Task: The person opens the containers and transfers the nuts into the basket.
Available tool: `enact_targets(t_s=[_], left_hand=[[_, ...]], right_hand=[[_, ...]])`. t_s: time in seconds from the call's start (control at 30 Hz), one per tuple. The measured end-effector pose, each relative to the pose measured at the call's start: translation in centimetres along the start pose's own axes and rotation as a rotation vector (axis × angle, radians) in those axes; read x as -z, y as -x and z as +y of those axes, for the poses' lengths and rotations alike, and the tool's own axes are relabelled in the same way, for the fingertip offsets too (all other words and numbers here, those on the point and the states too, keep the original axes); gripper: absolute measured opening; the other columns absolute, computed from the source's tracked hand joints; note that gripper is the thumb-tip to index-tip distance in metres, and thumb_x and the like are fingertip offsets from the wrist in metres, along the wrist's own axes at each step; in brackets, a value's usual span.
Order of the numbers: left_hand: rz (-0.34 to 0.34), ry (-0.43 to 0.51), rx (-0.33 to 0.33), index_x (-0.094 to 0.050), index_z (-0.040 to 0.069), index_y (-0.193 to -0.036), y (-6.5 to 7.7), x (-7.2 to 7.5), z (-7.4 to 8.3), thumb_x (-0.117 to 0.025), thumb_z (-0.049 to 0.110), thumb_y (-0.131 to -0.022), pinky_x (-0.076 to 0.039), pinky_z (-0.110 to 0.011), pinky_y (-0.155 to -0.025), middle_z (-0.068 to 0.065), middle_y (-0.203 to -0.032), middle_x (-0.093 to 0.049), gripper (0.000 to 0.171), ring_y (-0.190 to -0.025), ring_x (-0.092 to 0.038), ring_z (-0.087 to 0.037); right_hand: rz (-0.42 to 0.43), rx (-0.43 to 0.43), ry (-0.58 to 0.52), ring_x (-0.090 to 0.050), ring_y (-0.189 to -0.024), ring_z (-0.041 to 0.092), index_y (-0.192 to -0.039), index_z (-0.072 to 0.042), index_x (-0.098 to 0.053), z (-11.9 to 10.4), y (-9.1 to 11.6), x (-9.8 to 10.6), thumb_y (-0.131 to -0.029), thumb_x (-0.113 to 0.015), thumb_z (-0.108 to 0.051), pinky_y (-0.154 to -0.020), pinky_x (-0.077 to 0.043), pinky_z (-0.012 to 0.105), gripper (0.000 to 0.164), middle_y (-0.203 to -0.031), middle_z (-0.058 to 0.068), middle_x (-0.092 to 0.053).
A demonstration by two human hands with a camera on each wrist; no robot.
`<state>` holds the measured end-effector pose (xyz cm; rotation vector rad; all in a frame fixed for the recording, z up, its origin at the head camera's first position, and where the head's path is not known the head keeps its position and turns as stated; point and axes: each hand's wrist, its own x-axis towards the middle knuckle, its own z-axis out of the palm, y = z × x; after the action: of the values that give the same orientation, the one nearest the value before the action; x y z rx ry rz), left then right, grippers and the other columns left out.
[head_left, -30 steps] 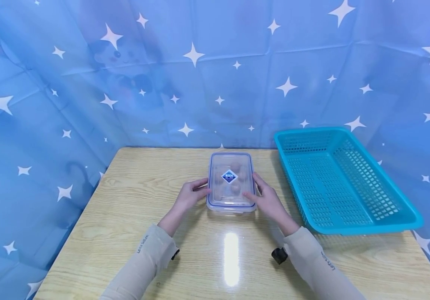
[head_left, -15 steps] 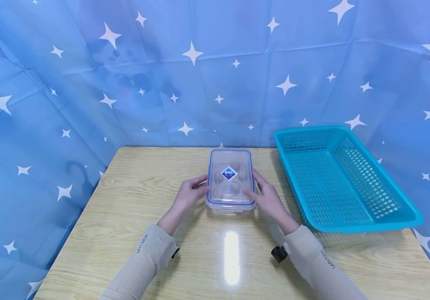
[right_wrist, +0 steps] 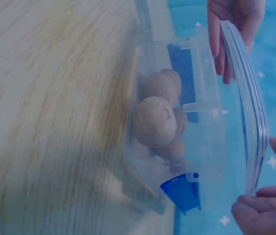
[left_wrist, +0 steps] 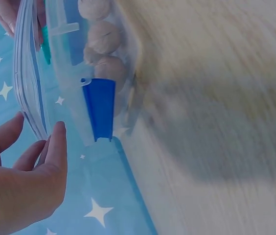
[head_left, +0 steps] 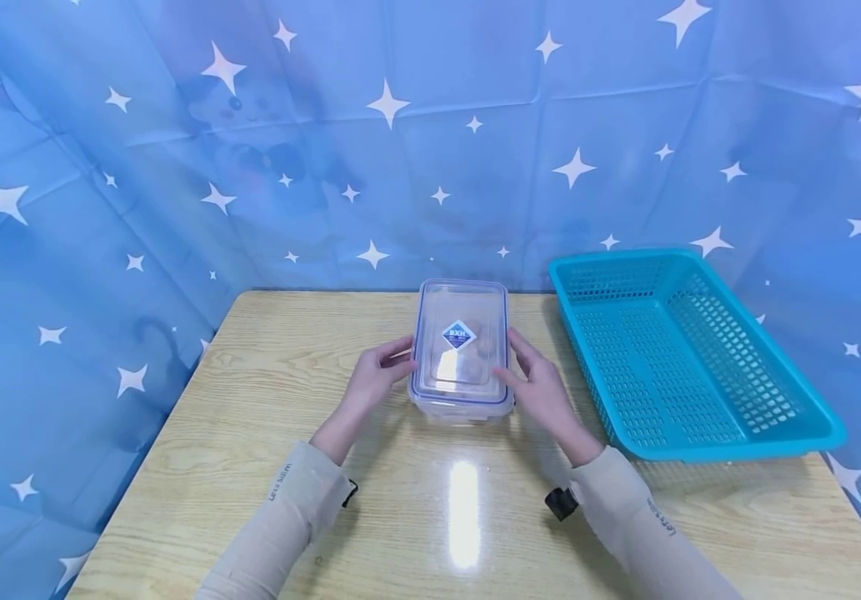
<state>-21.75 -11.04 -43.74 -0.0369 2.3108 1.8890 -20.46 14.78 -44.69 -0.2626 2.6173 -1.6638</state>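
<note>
A clear lid (head_left: 441, 304) with a blue seal and a diamond label is pinched at its long sides by both hands. My left hand (head_left: 372, 379) has its thumb above the left edge and fingers below. On the right edge, my right hand (head_left: 543, 396) grips in the same way. Both wrist views show a gap between the lid and the clear storage box (right_wrist: 210, 152) under it. The box stands on the table with its blue latch (left_wrist: 101, 107) hanging down. Inside lie several round tan balls (right_wrist: 153, 122).
A turquoise perforated basket (head_left: 643, 367) stands on the right of the wooden table (head_left: 302, 350). Behind the table hangs a blue curtain (head_left: 430, 150) with white stars. A black band piece (head_left: 561, 503) shows under the right sleeve.
The lid has come up off the box between both hands and shifted slightly away from the person. Light now glints on it. The basket has stayed in place.
</note>
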Motion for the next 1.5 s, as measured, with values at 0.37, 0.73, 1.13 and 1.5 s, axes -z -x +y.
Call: enact_targets(t_s=[0.37, 0.73, 1.13, 1.5], left_hand=[[0.08, -0.072, -0.097, -0.061, 0.008, -0.137, 0.0, 0.5, 1.6, -0.068, 0.004, -0.092, -0.053, -0.043, -0.105, -0.01, -0.14, -0.062, 0.045, -0.123, -0.064, -0.031], [0.131, -0.135, -0.195, -0.061, 0.01, -0.137, 0.2, 0.9, 2.7, -0.068, 0.006, -0.093, -0.053, -0.042, -0.105, -0.009, -0.14, -0.062, 0.044, -0.123, -0.061, -0.031], [0.134, -0.095, -0.213, -0.06, 0.01, -0.138, 0.4, 0.8, 3.1, -0.065, 0.006, -0.096, -0.052, -0.04, -0.107, -0.01, -0.142, -0.061, 0.043, -0.127, -0.06, -0.03], [0.132, 0.022, -0.235, -0.061, 0.003, -0.135, 0.7, 0.5, 3.3, -0.064, 0.003, -0.095, -0.052, -0.04, -0.106, -0.017, -0.143, -0.058, 0.04, -0.129, -0.06, -0.033]], right_hand=[[0.053, 0.034, -0.098, -0.031, -0.149, 0.039, -0.152, 0.006, -0.031, -1.8, -0.2, 0.6, -0.1, -0.056, -0.007, -0.123, -0.029, 0.047, 0.059, -0.16, 0.024, -0.03], [0.095, 0.047, -0.203, -0.043, -0.143, 0.038, -0.152, 0.001, -0.036, -2.8, 0.0, 1.0, -0.102, -0.054, -0.008, -0.115, -0.04, 0.041, 0.054, -0.156, 0.022, -0.041], [0.127, 0.091, -0.32, -0.037, -0.147, 0.035, -0.153, 0.001, -0.034, -3.9, 0.1, 1.3, -0.102, -0.052, -0.004, -0.102, -0.044, 0.009, 0.054, -0.161, 0.017, -0.034], [0.164, 0.138, -0.334, -0.035, -0.149, 0.031, -0.153, -0.001, -0.033, -4.1, 0.4, 1.2, -0.101, -0.053, -0.004, -0.11, -0.04, 0.019, 0.056, -0.16, 0.015, -0.032]])
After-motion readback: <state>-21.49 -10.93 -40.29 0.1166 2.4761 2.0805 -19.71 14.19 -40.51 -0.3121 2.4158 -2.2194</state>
